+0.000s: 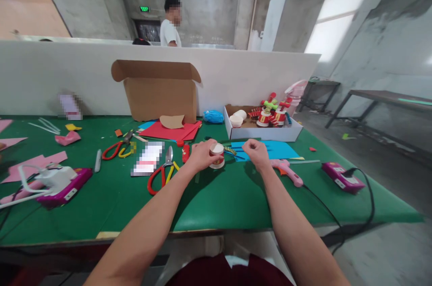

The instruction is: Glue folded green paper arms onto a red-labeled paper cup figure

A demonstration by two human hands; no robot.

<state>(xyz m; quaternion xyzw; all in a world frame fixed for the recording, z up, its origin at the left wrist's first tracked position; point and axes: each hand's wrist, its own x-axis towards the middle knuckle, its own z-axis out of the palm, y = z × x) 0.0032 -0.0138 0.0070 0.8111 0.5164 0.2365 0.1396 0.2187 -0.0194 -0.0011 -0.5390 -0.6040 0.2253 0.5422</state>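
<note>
- Far left: purple power strip [81, 182] on the green table [222, 214], then red-and-yellow scissors [113, 150] and bigger shears [163, 177].
- Left hand [202, 156]: clamped on the red-and-white cup [217, 159], thumb across its near side. Cup sits at the fingertips, right of the palm, white end up.
- Step in hand, judging by pose: left steadies the cup, right does fine work beside it.
- Yellow-striped coil [230, 150]: just right of the cup, in the space between the hands. Can't tell if it's attached.
- Right hand [257, 153]: over the blue sheet [285, 150], fingers curled, tips drawn together; can't tell if anything's pinched. Cup is to its left, apart from it.
- Next move probably calls for a firm left hold plus a precise right pinch.
- Behind: white box [266, 133] with decorated cups [263, 118].
- Right: pink glue gun [289, 172], near the right wrist.
</note>
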